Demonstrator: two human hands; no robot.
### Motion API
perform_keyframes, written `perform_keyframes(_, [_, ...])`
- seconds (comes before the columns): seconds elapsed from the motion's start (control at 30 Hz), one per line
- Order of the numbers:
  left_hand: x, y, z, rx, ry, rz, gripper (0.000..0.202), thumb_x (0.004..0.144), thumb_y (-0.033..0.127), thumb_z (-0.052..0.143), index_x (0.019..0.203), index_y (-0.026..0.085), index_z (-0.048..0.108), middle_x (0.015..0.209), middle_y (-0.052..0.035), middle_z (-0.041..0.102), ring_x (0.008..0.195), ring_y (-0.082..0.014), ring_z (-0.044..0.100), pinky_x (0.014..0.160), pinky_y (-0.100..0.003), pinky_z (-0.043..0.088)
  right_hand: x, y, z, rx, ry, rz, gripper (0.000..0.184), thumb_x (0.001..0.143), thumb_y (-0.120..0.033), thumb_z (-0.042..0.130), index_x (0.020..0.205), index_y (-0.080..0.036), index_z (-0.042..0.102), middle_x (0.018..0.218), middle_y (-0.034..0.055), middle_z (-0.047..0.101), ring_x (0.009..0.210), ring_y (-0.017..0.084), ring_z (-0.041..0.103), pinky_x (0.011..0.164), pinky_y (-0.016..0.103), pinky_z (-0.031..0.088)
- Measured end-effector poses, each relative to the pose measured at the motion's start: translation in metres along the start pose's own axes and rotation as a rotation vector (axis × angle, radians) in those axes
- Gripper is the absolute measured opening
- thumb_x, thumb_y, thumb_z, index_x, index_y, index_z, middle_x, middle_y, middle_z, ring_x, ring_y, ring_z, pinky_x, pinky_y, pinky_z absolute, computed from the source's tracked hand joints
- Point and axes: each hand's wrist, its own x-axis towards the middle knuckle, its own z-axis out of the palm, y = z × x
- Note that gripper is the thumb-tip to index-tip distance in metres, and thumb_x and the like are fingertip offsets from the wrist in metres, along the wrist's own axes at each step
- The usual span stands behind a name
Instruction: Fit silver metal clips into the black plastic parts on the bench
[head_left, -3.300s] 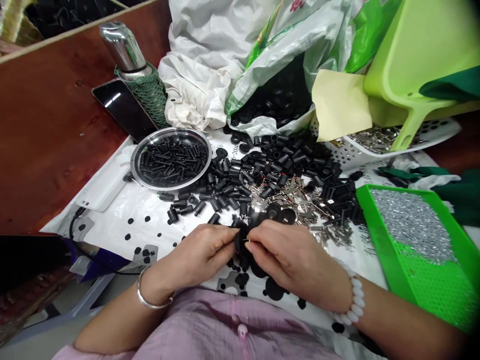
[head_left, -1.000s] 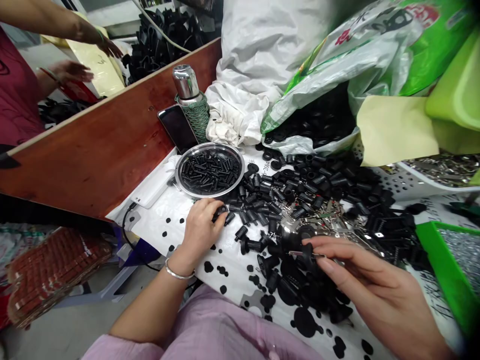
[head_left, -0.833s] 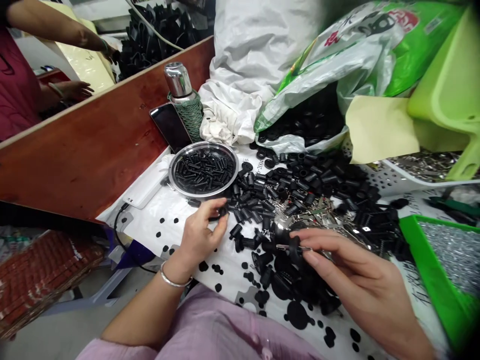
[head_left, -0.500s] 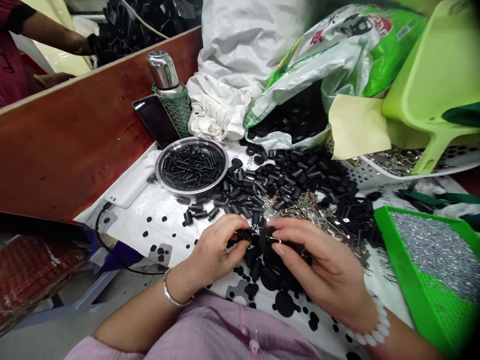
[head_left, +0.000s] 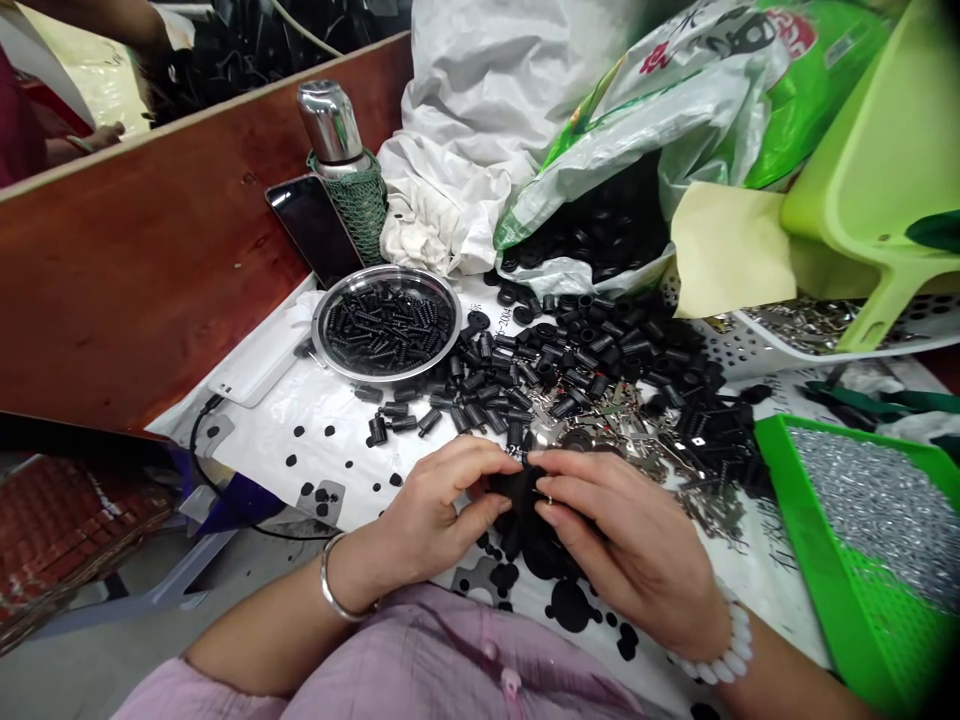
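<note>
My left hand (head_left: 435,505) and my right hand (head_left: 619,540) meet over the near edge of the white sheet (head_left: 330,455). Both pinch a small black plastic part (head_left: 517,490) between fingertips, and a bit of metal shows at its top. Just beyond my fingers lies a heap of black tube pieces (head_left: 570,360) mixed with small metal clips (head_left: 637,440). More black round parts (head_left: 544,560) lie under my hands. A steel dish (head_left: 387,322) full of black springs stands to the far left of the heap.
A green tray (head_left: 862,560) of silvery bits sits at the right. Behind are a bag of black rings (head_left: 592,225), a white perforated tray (head_left: 825,330), a lime scoop (head_left: 877,190), a flask (head_left: 337,150) and a phone (head_left: 311,225). Another person's arm (head_left: 97,135) shows beyond the brown board (head_left: 135,270).
My left hand picked a black piece from beside the dish and came back to meet my right hand. Both hands now press together on the part. The view tilted down.
</note>
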Motion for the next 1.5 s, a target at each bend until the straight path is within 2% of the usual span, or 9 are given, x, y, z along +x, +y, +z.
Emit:
perform_keyframes(0.13, [0.0,0.0,-0.001,-0.004,-0.037,0.05,0.024,0.085,0.014,0.052,0.108,0.015,0.051,0.097,-0.0085,0.059,0.09,-0.0163,0.055,0.078,-0.029,0.048,-0.001,0.002,-0.001,0.156,-0.003,0.086,0.016,0.081,-0.01,0.057,0.095,-0.017,0.06,0.101,0.0074,0.066,0.094,0.015,0.062,0.079,0.026,0.052])
perform_keyframes(0.33, [-0.002,-0.006,0.003,0.048,-0.088,-0.046,0.026,0.087,0.016,0.05,0.113,0.015,0.051,0.102,-0.0078,0.063,0.088,-0.0152,0.059,0.077,-0.025,0.047,-0.004,0.008,0.003,0.115,-0.036,0.105,0.017,0.082,-0.011,0.056,0.095,-0.019,0.061,0.102,0.0063,0.066,0.095,0.016,0.062,0.081,0.027,0.052])
perform_keyframes(0.6, [0.0,-0.007,-0.003,0.07,-0.124,-0.033,0.025,0.088,0.022,0.05,0.109,0.011,0.057,0.088,-0.0077,0.065,0.076,-0.0143,0.059,0.072,-0.024,0.047,-0.011,0.013,-0.008,-0.195,-0.271,-0.112,0.05,0.083,-0.023,0.057,0.129,-0.01,0.041,0.13,0.0193,0.048,0.114,0.027,0.051,0.087,0.041,0.049])
perform_keyframes(0.83, [-0.002,-0.005,0.001,-0.013,-0.15,0.018,0.023,0.088,0.022,0.049,0.102,0.009,0.061,0.078,-0.0068,0.062,0.069,-0.0135,0.056,0.065,-0.022,0.046,-0.008,0.009,-0.001,-0.295,-0.215,-0.213,0.036,0.085,-0.007,0.049,0.121,-0.006,0.046,0.104,0.0159,0.065,0.097,0.02,0.06,0.078,0.032,0.052])
perform_keyframes(1.1, [-0.004,-0.009,0.006,0.064,-0.08,0.05,0.027,0.089,0.024,0.047,0.106,0.006,0.06,0.084,-0.0099,0.065,0.074,-0.016,0.058,0.07,-0.025,0.048,-0.002,0.009,-0.003,-0.328,-0.237,-0.136,0.029,0.088,-0.031,0.052,0.107,-0.009,0.052,0.083,0.0107,0.069,0.072,0.017,0.065,0.065,0.028,0.054])
perform_keyframes(1.23, [-0.002,-0.009,0.003,0.019,-0.086,0.042,0.028,0.088,0.024,0.049,0.109,0.006,0.059,0.09,-0.0112,0.065,0.08,-0.0165,0.059,0.075,-0.025,0.047,0.0,0.007,-0.017,-0.393,-0.355,-0.128,0.058,0.088,-0.043,0.047,0.128,-0.003,0.038,0.114,0.0217,0.059,0.095,0.025,0.061,0.074,0.035,0.054])
perform_keyframes(1.33, [-0.001,-0.008,-0.001,-0.089,-0.192,-0.02,0.025,0.088,0.024,0.05,0.103,0.008,0.062,0.08,-0.0072,0.063,0.071,-0.0136,0.058,0.067,-0.022,0.045,0.0,0.006,-0.024,-0.514,-0.487,-0.263,0.047,0.091,-0.021,0.038,0.137,-0.012,0.031,0.135,0.0218,0.042,0.103,0.027,0.057,0.074,0.041,0.053])
perform_keyframes(1.4, [-0.002,-0.007,-0.003,-0.169,-0.264,-0.049,0.022,0.088,0.024,0.05,0.098,0.01,0.063,0.077,-0.0048,0.062,0.067,-0.0117,0.056,0.063,-0.02,0.044,-0.001,0.007,-0.025,-0.525,-0.508,-0.343,0.044,0.09,-0.01,0.032,0.134,-0.011,0.035,0.128,0.02,0.051,0.097,0.025,0.06,0.072,0.04,0.053])
perform_keyframes(1.5, [-0.002,-0.005,-0.005,-0.215,-0.27,-0.061,0.023,0.087,0.023,0.052,0.103,0.011,0.062,0.082,-0.0052,0.063,0.07,-0.0114,0.056,0.066,-0.019,0.044,0.0,0.008,-0.022,-0.447,-0.454,-0.299,0.037,0.092,-0.021,0.038,0.125,-0.005,0.042,0.096,0.015,0.067,0.083,0.021,0.063,0.068,0.036,0.054])
